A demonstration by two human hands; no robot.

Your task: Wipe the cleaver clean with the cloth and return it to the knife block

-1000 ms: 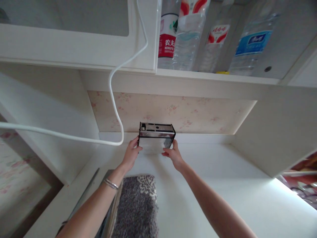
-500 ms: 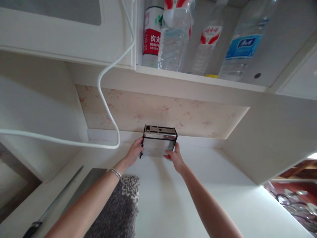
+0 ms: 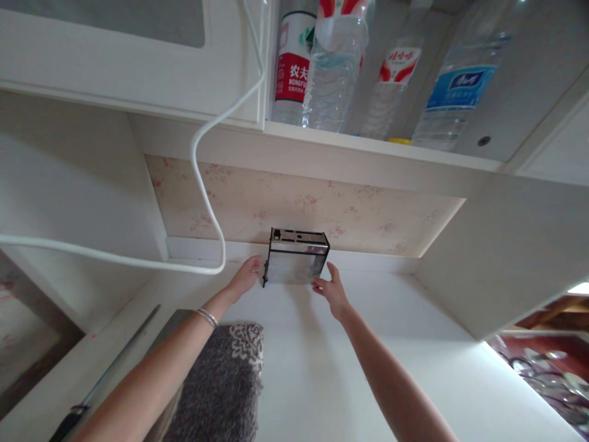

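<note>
A small boxy appliance with shiny metal sides, black edges and slots in its upper face stands at the back of the white countertop, close to the wall. Just left of it is my left hand, fingers stretched toward its black knobbed side with a small gap between. My right hand is at its lower right corner. The fingers of that hand are spread, and the fingertips are at or very near the box; whether they touch it I cannot tell.
A white cable hangs in front on the left. Several plastic bottles stand on the shelf overhead. On the counter lie a grey patterned cloth and a long thin metal rod with a black handle. Side panels bound the alcove.
My left hand has come off the box and moved a little left. My right hand has loosened and slid slightly right. The box stays by the wall.
</note>
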